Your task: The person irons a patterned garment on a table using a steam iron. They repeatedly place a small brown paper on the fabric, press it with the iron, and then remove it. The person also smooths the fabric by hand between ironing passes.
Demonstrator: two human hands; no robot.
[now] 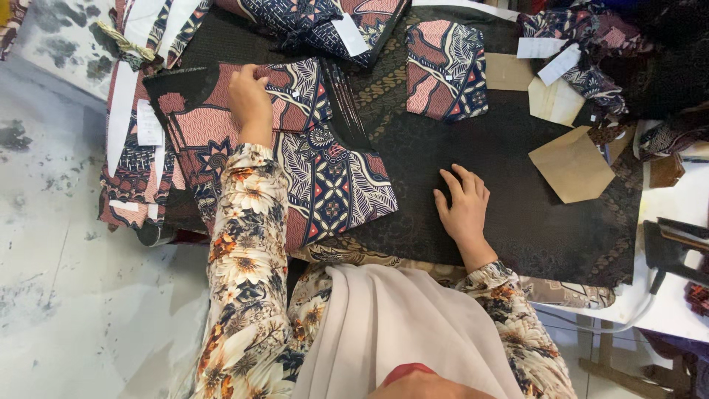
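Batik pieces are being sorted: left hand [249, 94] pinches the top cut piece [244, 111], right hand [464, 203] rests open on dark fabric [517, 214], likely lifting next.

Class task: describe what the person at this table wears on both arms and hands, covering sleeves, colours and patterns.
Both arms wear long sleeves of cream fabric printed with large flowers in orange, brown and dark blue, ending in gathered cuffs at the wrists. The left hand and right hand are bare: no gloves, and no rings or watch that can be made out. A plain beige scarf hangs between the sleeves.
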